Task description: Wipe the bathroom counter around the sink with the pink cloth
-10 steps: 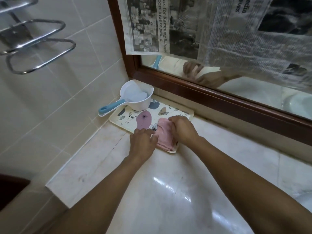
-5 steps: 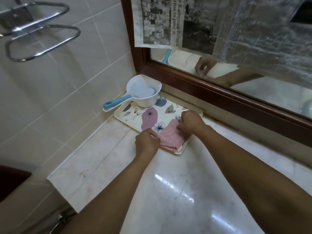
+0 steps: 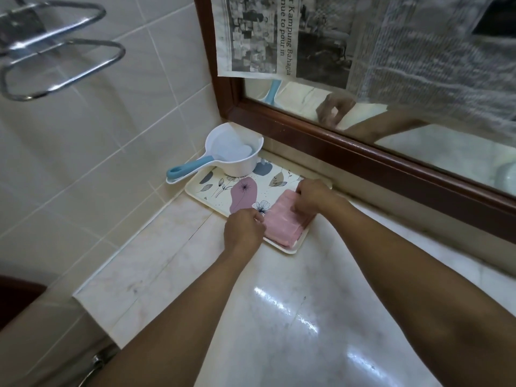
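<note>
left grip [image 3: 244, 229]: knuckles up, fingers curled under, over the near rim of the tray [image 3: 193, 191]. its fingertips sit right at the edge of the pink cloth [image 3: 283, 223]. the hand itself hides whether they pinch the cloth or only touch it, so cannot tell.

right grip [image 3: 312, 198]: fingers curled down over the far end of the cloth, grasping it there.

pink cloth: folded into a thick oblong, lying flat on the tray between the two grips. left grip is at its near-left side, right grip on its far-right end.

tray: cream, printed with leaves and flowers, flat on the desk [image 3: 279, 325] beneath both grips, set into the corner by the tiled wall [image 3: 117, 152].

beyond the left grip, at the tray's far end: white dipper [image 3: 237, 160] with a blue handle, upright, handle reaching out past the tray rim toward the wall.

beyond the right grip: mirror [image 3: 446, 152] in a brown wooden frame, newspaper [image 3: 257, 37] covering the upper glass, a hand reflected just below it.

up and left of the left grip: chrome towel rack [image 3: 61, 57] on the wall.

desk: pale marble, glossy, glare patches between the forearms.
</note>
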